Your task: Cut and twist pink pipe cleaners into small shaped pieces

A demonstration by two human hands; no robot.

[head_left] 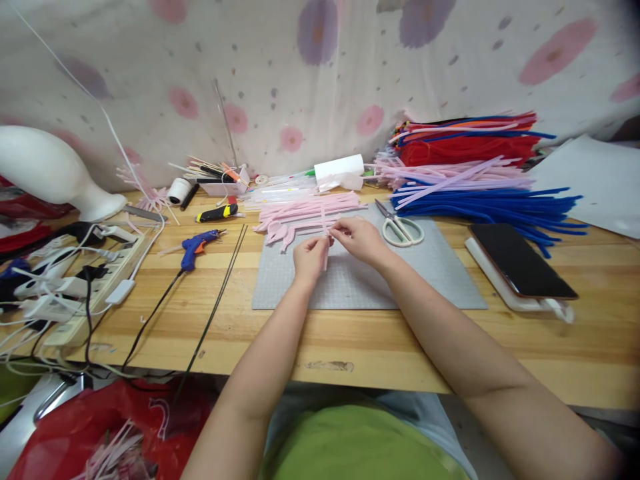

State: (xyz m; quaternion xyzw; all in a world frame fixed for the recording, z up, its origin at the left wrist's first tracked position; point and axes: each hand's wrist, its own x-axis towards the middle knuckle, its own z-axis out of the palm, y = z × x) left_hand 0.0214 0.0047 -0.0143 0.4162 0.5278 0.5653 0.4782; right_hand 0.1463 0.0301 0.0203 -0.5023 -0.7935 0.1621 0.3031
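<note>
Over the grey cutting mat [360,287], my left hand [311,259] is closed on pale pink pipe cleaners [324,217] that stand upright between the fingers. My right hand [357,237] pinches the same pipe cleaners from the right, its fingertips close to the left ones. Fingers hide part of the strands where they meet. Just beyond lies a pile of pink pipe cleaners [300,208], with bent pink pipe-cleaner shapes [281,233] at its near left end. Scissors [400,227] with pale handles rest to the right of my right hand.
Bundles of blue pipe cleaners [485,207] and red ones [465,150] are stacked back right. A phone [520,260] lies at right. On the left are a blue glue gun [197,248], a yellow-black cutter [217,213], a cabled power strip [107,280] and a white mannequin head [40,163].
</note>
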